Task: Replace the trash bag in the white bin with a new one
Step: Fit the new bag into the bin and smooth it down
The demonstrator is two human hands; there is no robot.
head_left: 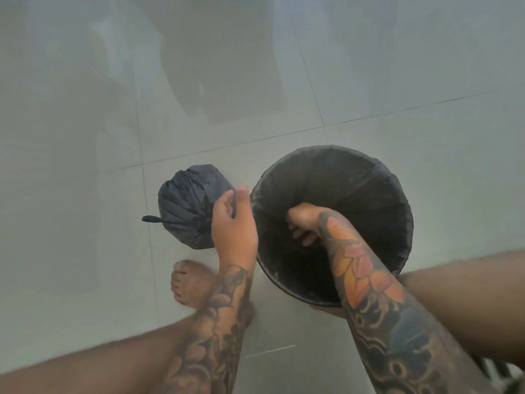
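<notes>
The bin (406, 223) stands on the floor at centre right, and a black trash bag (341, 183) lines its inside and folds over the rim, hiding its white wall. My right hand (302, 223) is down inside the bin with its fingers curled, against the liner. My left hand (234, 223) is just outside the bin's left rim, fingers loosely curled; whether it touches the liner's edge is blurred. A tied-off full black bag (187, 206) sits on the floor left of the bin, its tie tail pointing left.
Pale floor tiles (255, 95) stretch all around. My bare left foot (189, 282) is on the floor below the tied bag, and my legs cross the bottom of the view. A dark object (502, 373) shows at the bottom right corner.
</notes>
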